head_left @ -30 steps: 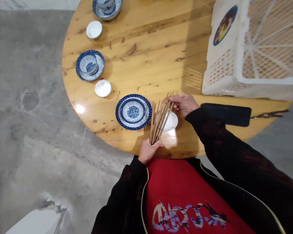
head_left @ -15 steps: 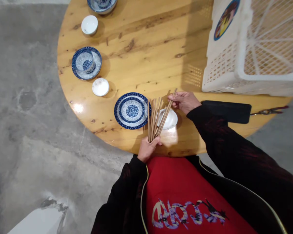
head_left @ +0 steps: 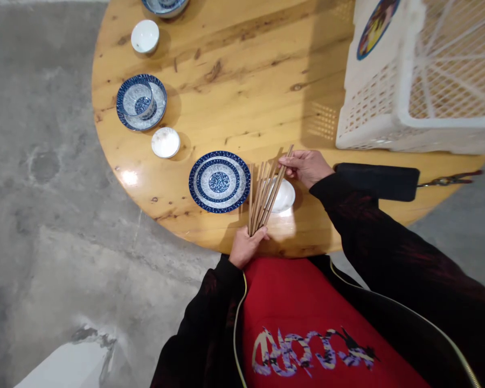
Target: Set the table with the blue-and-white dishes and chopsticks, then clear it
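Note:
My left hand (head_left: 246, 245) is closed around the lower ends of several wooden chopsticks (head_left: 258, 199), which fan out away from me. At their upper right, my right hand (head_left: 305, 166) pinches the far ends of one or two of them between thumb and fingers. Beneath the fan sits a small white bowl (head_left: 285, 195), partly covered by the sticks. A blue-and-white patterned plate (head_left: 219, 182) lies just left of the chopsticks, flat on the round wooden table (head_left: 234, 113).
Farther left stand a small white bowl (head_left: 165, 143), a patterned plate holding a bowl (head_left: 142, 102), and another white bowl (head_left: 145, 36). A white plastic crate (head_left: 367, 108) takes up the right side. Near my right forearm lie a black phone (head_left: 388, 182) and pliers-like tool (head_left: 450, 179).
The fan of chopsticks has closed slightly, its leftmost stick tilting to the right. Both hands keep their grip, and the view has shifted a little.

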{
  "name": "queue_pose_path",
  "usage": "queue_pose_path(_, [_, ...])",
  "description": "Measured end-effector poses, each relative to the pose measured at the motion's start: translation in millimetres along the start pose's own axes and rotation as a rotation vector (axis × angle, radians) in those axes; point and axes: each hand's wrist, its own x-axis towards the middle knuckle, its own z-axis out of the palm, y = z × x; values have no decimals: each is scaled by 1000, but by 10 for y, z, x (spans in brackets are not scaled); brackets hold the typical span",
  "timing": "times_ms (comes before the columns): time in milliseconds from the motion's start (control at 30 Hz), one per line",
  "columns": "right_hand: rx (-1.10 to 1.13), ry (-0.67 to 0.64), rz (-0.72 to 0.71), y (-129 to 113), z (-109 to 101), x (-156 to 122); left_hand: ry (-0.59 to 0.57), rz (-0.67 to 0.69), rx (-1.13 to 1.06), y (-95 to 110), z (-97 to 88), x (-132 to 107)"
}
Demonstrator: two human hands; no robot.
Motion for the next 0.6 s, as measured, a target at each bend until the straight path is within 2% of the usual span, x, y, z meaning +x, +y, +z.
queue_pose_path(200, [-15,-8,-14,23,21,-17,-32,21,15,-15,11,-25])
queue_pose_path(600, [-65,26,35,-46,-13,-45,10,105,35,-85,-29,-3])
